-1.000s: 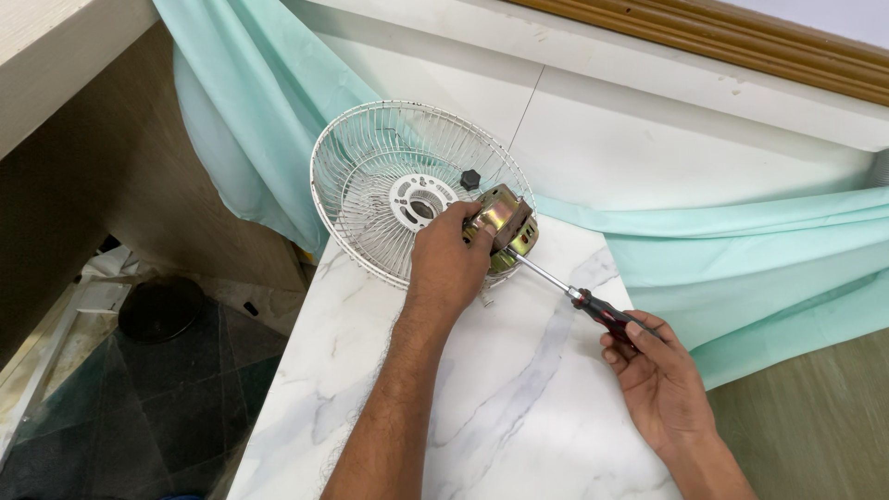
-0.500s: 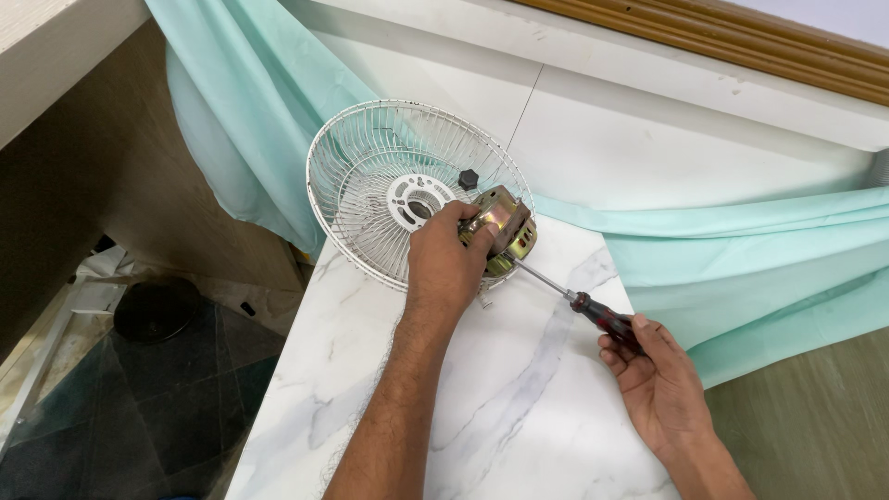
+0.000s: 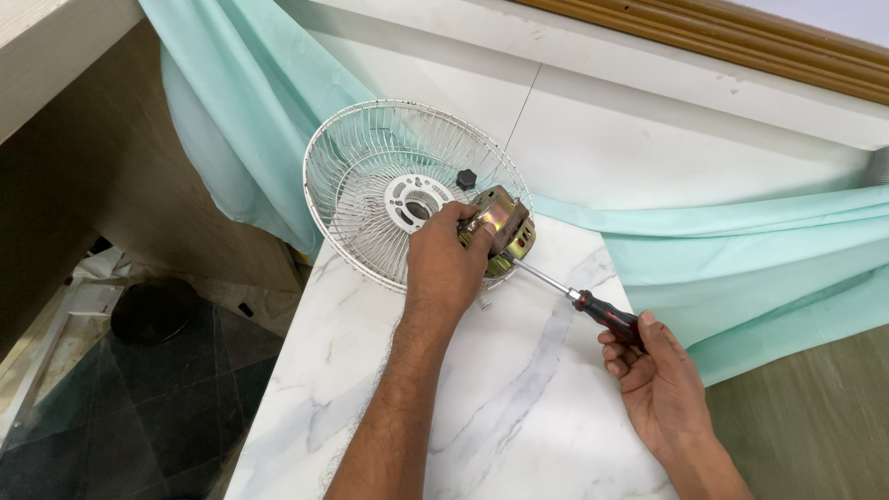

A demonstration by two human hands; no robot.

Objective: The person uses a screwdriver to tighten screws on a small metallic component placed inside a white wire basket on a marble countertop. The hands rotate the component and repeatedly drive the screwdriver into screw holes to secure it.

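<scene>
A white wire fan guard (image 3: 370, 176) lies at the far end of a white marble table (image 3: 519, 407), overhanging its edge. A brass-coloured fan motor (image 3: 501, 225) sits against the guard's right side. My left hand (image 3: 444, 264) grips the motor from the near side. My right hand (image 3: 653, 384) holds a screwdriver (image 3: 607, 315) with a red and black handle. Its metal shaft points up and left, with the tip at the motor's lower right side. A small black knob (image 3: 466, 178) stands on the guard just above the motor.
Mint-green cloth (image 3: 741, 250) drapes along the white wall behind the table and falls to the right. To the left, below the table, lie a dark tiled floor and a round black object (image 3: 153, 310). A wooden strip (image 3: 741, 42) runs along the top.
Nearly nothing has changed: both hands keep their grips, and the screwdriver stays at the motor. The view has shifted slightly.
</scene>
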